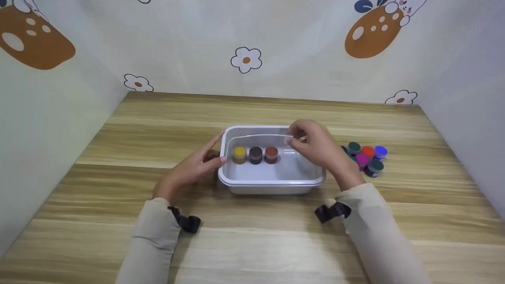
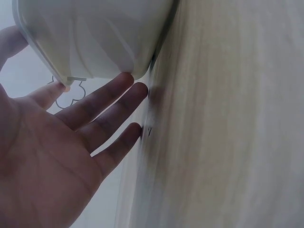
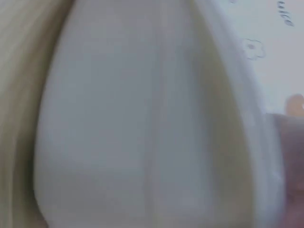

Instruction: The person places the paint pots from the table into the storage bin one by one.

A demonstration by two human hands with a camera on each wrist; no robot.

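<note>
A white plastic tub (image 1: 272, 184) stands on the table in the head view. Inside it, a yellow paint pot (image 1: 239, 155), a black paint pot (image 1: 255, 155) and a reddish-brown paint pot (image 1: 271, 155) form a row. My left hand (image 1: 193, 165) touches the tub's left side, thumb at the rim; the left wrist view shows its fingers (image 2: 111, 111) extended, some against the outer wall. Over the tub's right part hovers my right hand (image 1: 315, 144), thumb and fingers bent towards each other. A pale patch shows at their tips, too unclear to identify. The right wrist view is blurred.
Right of the tub, partly behind my right forearm, several paint pots cluster: a red pot (image 1: 367, 151), a violet pot (image 1: 380, 152), a magenta pot (image 1: 361, 159) and dark green pots (image 1: 374, 167) among them. A patterned wall covering (image 1: 189, 51) borders the wooden table (image 1: 252, 244).
</note>
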